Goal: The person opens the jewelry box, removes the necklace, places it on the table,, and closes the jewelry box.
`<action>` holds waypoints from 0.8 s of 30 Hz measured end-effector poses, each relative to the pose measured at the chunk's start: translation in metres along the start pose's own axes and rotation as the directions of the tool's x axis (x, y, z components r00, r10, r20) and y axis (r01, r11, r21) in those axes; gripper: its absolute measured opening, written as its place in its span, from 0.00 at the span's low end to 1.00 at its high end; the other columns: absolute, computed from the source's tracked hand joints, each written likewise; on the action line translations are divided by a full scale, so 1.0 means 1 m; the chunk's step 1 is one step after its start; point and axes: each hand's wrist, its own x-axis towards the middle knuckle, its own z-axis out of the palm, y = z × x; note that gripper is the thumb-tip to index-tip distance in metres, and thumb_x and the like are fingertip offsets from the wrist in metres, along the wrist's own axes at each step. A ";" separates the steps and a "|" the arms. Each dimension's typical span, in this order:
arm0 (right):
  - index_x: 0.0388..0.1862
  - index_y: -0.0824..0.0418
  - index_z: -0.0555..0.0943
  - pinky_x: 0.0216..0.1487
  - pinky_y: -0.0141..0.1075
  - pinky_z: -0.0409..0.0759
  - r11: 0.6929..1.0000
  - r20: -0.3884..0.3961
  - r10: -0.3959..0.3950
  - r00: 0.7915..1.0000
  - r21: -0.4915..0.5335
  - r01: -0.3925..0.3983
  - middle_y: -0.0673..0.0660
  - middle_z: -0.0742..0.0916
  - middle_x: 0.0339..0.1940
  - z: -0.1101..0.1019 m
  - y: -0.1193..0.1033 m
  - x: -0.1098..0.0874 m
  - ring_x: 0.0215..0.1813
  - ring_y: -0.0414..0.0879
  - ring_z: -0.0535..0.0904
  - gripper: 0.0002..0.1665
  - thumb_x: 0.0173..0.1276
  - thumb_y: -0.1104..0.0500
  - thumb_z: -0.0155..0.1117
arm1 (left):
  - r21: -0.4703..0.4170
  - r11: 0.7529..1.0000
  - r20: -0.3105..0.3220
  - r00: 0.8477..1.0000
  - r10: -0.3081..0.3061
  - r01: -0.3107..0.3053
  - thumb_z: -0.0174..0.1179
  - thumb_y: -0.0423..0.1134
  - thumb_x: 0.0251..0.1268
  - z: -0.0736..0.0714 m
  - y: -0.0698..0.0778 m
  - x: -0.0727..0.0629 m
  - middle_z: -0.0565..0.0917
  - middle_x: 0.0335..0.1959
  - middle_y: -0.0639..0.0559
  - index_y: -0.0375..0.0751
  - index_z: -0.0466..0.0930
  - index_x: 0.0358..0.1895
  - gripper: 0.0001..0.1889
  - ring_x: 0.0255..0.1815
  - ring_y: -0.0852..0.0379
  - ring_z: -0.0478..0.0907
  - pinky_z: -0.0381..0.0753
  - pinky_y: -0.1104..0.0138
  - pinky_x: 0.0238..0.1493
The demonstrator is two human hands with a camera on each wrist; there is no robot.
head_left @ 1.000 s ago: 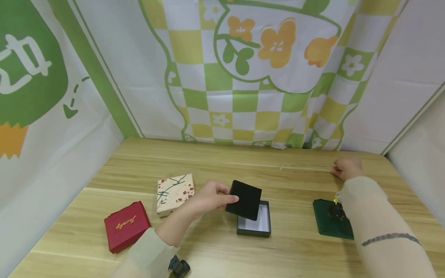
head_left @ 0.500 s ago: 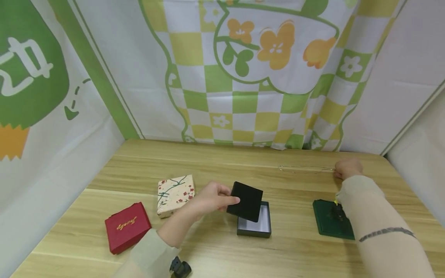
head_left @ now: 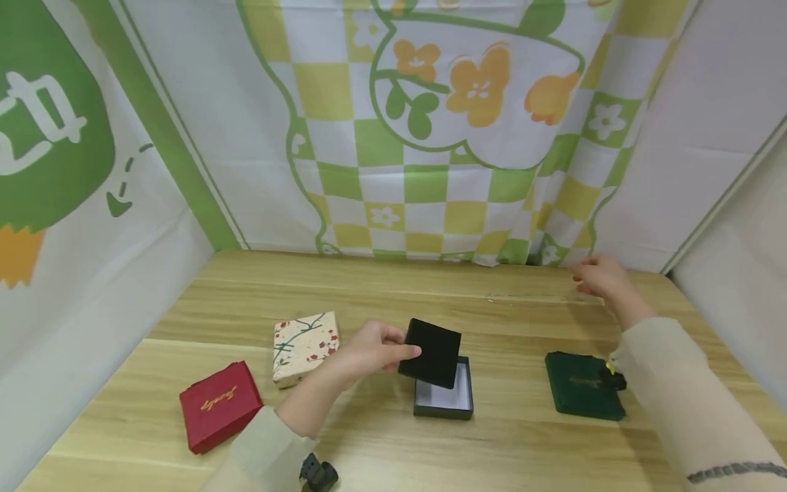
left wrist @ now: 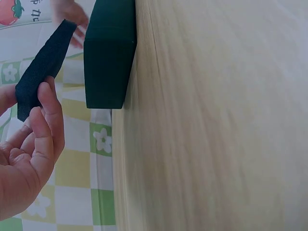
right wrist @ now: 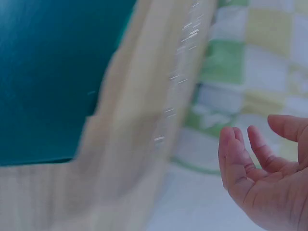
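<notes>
My left hand [head_left: 371, 350] pinches a thin black square pad [head_left: 433, 353] between thumb and fingers. Tilted, the pad hangs over a dark open box base [head_left: 444, 412] with a pale inside. In the left wrist view the same pad [left wrist: 43, 67] appears edge-on beside the green box wall [left wrist: 108, 72]. Toward the back right, my right hand [head_left: 605, 279] is raised off the table, fingers loosely bent around nothing. A fine chain necklace [head_left: 490, 299] lies stretched on the wood just left of it. The right wrist view shows the chain [right wrist: 185, 43] blurred and the relaxed hand [right wrist: 274, 178].
On the right lies a dark green box lid [head_left: 568, 389], nearest my right forearm. A red box [head_left: 221, 406] with gold lettering and a cream floral box [head_left: 305, 347] stand to the left. A patterned curtain [head_left: 424, 171] hangs behind the table.
My right hand has let go of the necklace's right end and lifted up and away from it. The left hand keeps the black pad almost where it was.
</notes>
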 end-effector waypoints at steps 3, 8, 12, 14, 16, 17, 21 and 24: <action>0.67 0.78 0.65 0.39 0.26 0.79 0.995 0.019 -0.092 0.996 -0.046 0.093 0.77 0.74 0.62 0.007 -0.021 -0.012 0.39 0.40 0.81 0.32 0.80 0.51 0.45 | -0.002 1.000 0.001 1.000 0.005 -0.005 0.63 0.40 0.67 0.000 0.000 -0.001 0.66 0.15 0.55 0.44 0.63 0.19 0.21 0.21 0.57 0.63 0.64 0.66 0.30; 0.66 0.73 0.70 0.43 0.32 0.80 0.974 0.070 -0.211 0.975 -0.068 0.215 0.74 0.77 0.61 0.028 -0.039 -0.037 0.48 0.54 0.82 0.30 0.80 0.50 0.49 | -0.011 1.000 0.004 1.000 0.013 -0.013 0.63 0.40 0.67 0.000 -0.001 -0.002 0.66 0.15 0.56 0.45 0.65 0.19 0.20 0.21 0.59 0.64 0.66 0.67 0.31; 0.66 0.71 0.72 0.49 0.42 0.82 0.954 0.154 -0.286 0.946 -0.045 0.296 0.72 0.79 0.59 0.051 -0.042 -0.059 0.49 0.54 0.83 0.28 0.78 0.52 0.53 | -0.032 0.999 -0.003 1.000 0.006 -0.006 0.64 0.39 0.66 0.000 -0.002 -0.003 0.67 0.16 0.56 0.44 0.65 0.20 0.19 0.22 0.60 0.67 0.72 0.67 0.34; 0.66 0.70 0.73 0.49 0.46 0.81 0.945 0.204 -0.315 0.927 -0.028 0.327 0.71 0.80 0.58 0.062 -0.042 -0.069 0.49 0.54 0.82 0.26 0.77 0.54 0.55 | -0.052 0.999 -0.012 1.000 -0.004 0.003 0.64 0.39 0.66 -0.001 -0.004 -0.003 0.69 0.17 0.56 0.44 0.67 0.21 0.18 0.24 0.60 0.70 0.75 0.67 0.36; 0.66 0.69 0.73 0.48 0.45 0.80 0.936 0.248 -0.337 0.908 -0.015 0.352 0.69 0.81 0.56 0.074 -0.043 -0.077 0.48 0.54 0.82 0.26 0.76 0.56 0.57 | -0.073 0.997 -0.025 1.000 -0.010 0.008 0.65 0.40 0.66 -0.002 -0.006 -0.002 0.72 0.19 0.56 0.43 0.71 0.24 0.14 0.26 0.60 0.72 0.79 0.67 0.38; 0.66 0.69 0.73 0.46 0.44 0.80 0.935 0.269 -0.339 0.901 -0.006 0.354 0.67 0.81 0.55 0.079 -0.044 -0.081 0.48 0.54 0.81 0.26 0.75 0.56 0.58 | -0.085 0.996 -0.029 0.999 -0.012 0.009 0.65 0.40 0.66 -0.002 -0.006 -0.002 0.74 0.20 0.56 0.43 0.73 0.26 0.13 0.26 0.60 0.73 0.79 0.67 0.39; 0.69 0.70 0.70 0.45 0.41 0.78 0.938 0.370 -0.333 0.867 0.033 0.346 0.68 0.79 0.57 0.099 -0.046 -0.095 0.48 0.50 0.78 0.32 0.72 0.54 0.63 | -0.120 0.993 -0.029 1.000 -0.009 0.005 0.65 0.41 0.65 -0.003 -0.008 -0.002 0.75 0.20 0.56 0.42 0.75 0.27 0.11 0.26 0.61 0.73 0.79 0.66 0.39; 0.72 0.70 0.65 0.48 0.44 0.79 0.935 0.451 -0.328 0.830 0.028 0.354 0.70 0.76 0.62 0.110 -0.045 -0.104 0.52 0.53 0.77 0.40 0.69 0.52 0.68 | -0.135 0.991 -0.021 1.000 -0.004 0.001 0.65 0.41 0.66 -0.003 -0.009 -0.002 0.75 0.20 0.56 0.41 0.75 0.28 0.12 0.26 0.61 0.72 0.79 0.66 0.40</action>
